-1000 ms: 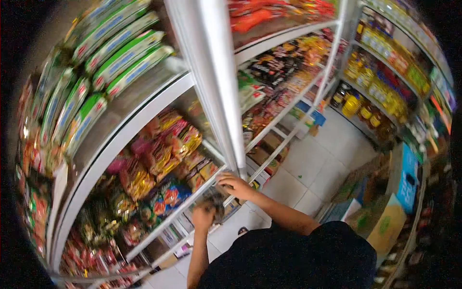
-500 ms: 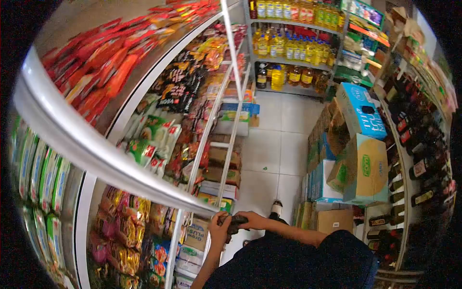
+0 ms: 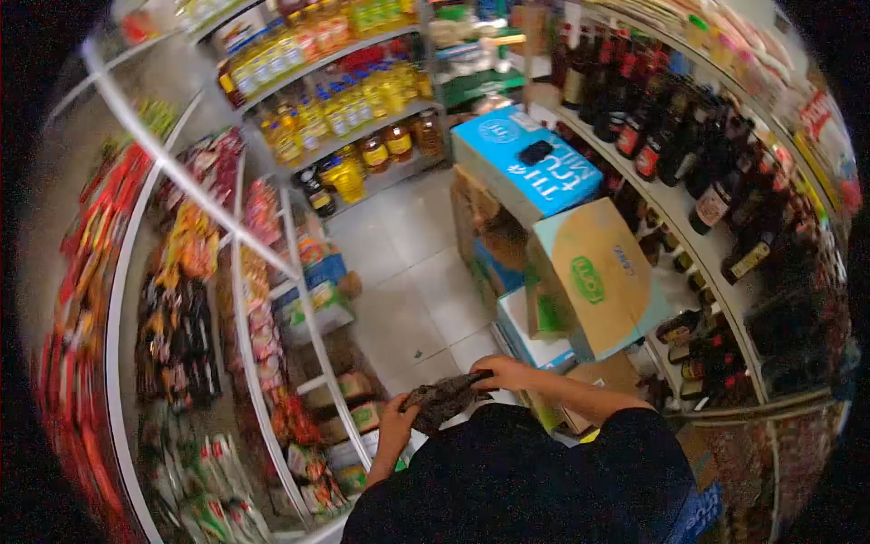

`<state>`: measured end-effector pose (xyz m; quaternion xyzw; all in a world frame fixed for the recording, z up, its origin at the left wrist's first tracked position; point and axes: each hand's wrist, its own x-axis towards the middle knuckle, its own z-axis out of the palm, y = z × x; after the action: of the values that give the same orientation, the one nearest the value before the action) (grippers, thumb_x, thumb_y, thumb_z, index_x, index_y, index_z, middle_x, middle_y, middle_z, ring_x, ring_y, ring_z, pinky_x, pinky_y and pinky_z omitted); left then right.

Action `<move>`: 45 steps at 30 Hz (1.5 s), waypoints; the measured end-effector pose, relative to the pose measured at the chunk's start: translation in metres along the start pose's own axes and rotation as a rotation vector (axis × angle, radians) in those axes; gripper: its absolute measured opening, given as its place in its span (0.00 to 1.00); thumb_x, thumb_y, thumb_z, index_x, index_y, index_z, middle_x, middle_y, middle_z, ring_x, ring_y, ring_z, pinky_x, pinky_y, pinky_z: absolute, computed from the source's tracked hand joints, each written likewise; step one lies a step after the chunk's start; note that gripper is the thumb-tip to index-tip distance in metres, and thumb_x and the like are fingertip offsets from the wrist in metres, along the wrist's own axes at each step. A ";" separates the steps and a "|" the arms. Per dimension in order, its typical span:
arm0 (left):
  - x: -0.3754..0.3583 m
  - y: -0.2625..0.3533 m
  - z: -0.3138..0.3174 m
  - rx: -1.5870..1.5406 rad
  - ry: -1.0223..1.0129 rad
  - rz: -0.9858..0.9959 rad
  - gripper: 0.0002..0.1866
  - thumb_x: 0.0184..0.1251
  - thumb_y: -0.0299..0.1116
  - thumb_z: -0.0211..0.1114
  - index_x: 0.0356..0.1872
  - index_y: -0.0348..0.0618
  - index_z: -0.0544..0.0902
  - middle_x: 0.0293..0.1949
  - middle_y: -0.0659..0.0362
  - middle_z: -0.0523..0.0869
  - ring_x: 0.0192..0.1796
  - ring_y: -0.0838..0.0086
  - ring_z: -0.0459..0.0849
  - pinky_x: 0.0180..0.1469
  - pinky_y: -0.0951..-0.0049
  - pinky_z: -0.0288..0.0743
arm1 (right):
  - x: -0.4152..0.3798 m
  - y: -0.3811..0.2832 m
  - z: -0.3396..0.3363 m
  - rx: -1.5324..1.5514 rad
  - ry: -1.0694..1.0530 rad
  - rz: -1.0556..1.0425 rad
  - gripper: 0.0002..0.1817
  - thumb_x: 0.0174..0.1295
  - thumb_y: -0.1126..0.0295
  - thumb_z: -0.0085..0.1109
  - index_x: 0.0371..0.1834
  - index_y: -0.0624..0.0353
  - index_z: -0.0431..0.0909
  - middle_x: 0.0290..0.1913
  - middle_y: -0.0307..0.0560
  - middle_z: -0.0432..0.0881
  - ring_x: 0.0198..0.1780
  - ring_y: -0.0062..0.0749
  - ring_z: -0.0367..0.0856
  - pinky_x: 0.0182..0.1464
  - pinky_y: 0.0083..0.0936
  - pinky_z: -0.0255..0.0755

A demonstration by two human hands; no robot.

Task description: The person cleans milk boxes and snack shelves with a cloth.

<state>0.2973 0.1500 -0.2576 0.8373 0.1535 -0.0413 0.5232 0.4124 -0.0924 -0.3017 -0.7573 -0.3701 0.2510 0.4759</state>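
Note:
A dark, crumpled cloth (image 3: 444, 401) stretches between both hands, just in front of the torso in a black shirt. My left hand (image 3: 396, 426) is closed on its left end, near the white rails of the ladder-like frame. Gripping the other end is my right hand (image 3: 504, 374), a little higher and to the right, with the fingers bent over the fabric. The middle of the cloth hangs loosely in folds.
Left, a white metal ladder-like frame (image 3: 319, 340) leans before shelves of packaged snacks (image 3: 177, 344). Stacked cartons, one blue (image 3: 494, 145) and one brown and green (image 3: 625, 272), stand right of the tiled aisle (image 3: 419, 295). Dark bottles (image 3: 634, 127) line the right shelf; yellow oil bottles (image 3: 344, 113) fill the back.
The view has swung to the right, so shelves and cartons appear further left. My hands have spread apart, and the bunched cloth is now drawn out between them.

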 end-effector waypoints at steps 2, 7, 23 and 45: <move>0.037 0.029 0.009 0.150 -0.085 0.052 0.18 0.52 0.32 0.60 0.44 0.33 0.77 0.36 0.48 0.82 0.39 0.66 0.80 0.43 0.71 0.72 | -0.003 0.005 -0.029 -0.009 0.001 0.106 0.19 0.49 0.67 0.63 0.42 0.63 0.74 0.39 0.51 0.76 0.47 0.44 0.73 0.50 0.30 0.66; 0.117 0.078 0.043 0.059 -0.229 0.146 0.17 0.49 0.27 0.63 0.42 0.34 0.73 0.35 0.51 0.80 0.39 0.69 0.79 0.42 0.71 0.71 | 0.017 0.005 -0.051 0.215 0.425 0.036 0.34 0.47 0.72 0.63 0.60 0.57 0.61 0.57 0.49 0.63 0.61 0.37 0.62 0.61 0.28 0.57; 0.369 0.120 0.033 0.135 -0.559 0.918 0.41 0.41 0.39 0.71 0.62 0.47 0.64 0.65 0.48 0.56 0.64 0.53 0.60 0.64 0.60 0.55 | 0.212 0.033 -0.136 0.920 1.086 0.156 0.25 0.54 0.64 0.57 0.53 0.64 0.66 0.43 0.47 0.75 0.45 0.30 0.73 0.47 0.25 0.68; 0.600 0.197 0.069 -0.211 -0.548 0.600 0.26 0.43 0.18 0.66 0.50 0.38 0.74 0.47 0.53 0.77 0.50 0.68 0.76 0.53 0.69 0.68 | 0.237 0.166 -0.352 -0.781 1.583 0.873 0.18 0.44 0.67 0.66 0.39 0.58 0.75 0.44 0.51 0.76 0.58 0.56 0.65 0.54 0.42 0.65</move>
<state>0.9329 0.1372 -0.2561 0.7447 -0.2385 -0.0921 0.6165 0.8656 -0.1367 -0.3113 -0.8809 0.3106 -0.3150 0.1682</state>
